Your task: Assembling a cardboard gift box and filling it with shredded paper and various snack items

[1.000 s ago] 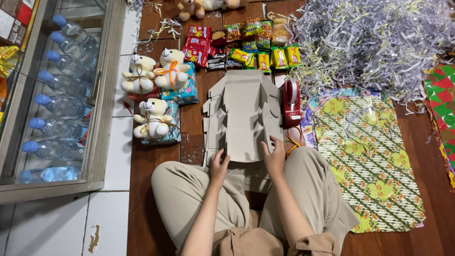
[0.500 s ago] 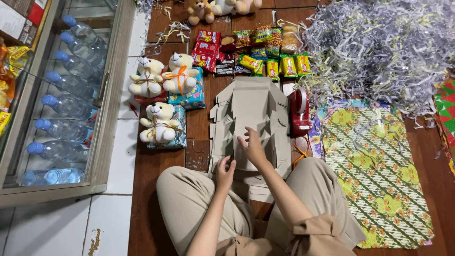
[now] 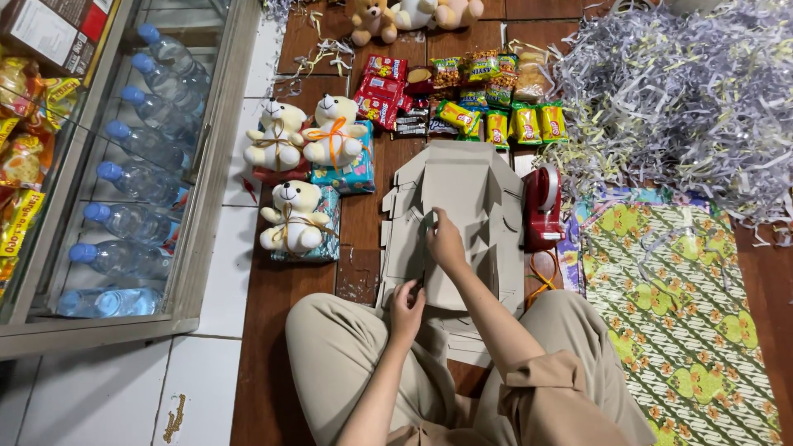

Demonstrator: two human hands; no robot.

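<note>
Nearest, a seated person's knees frame a flat grey cardboard box blank (image 3: 462, 198) lying on the wooden floor. Left hand (image 3: 405, 310) grips the blank's near left edge; right hand (image 3: 446, 244) rests on its middle, fingers pinching a raised fold. The blank's long axis runs straight away from the person, its tapered end pointing toward the snack packets (image 3: 487, 116) beyond. A risk, as I judge it: an uneven pull could crease or tear a flap, or push the blank into the red tape dispenser (image 3: 543, 206) just to its right. Left of the blank sit three teddy bears (image 3: 297, 165); shredded paper (image 3: 686, 99) lies far right.
</note>
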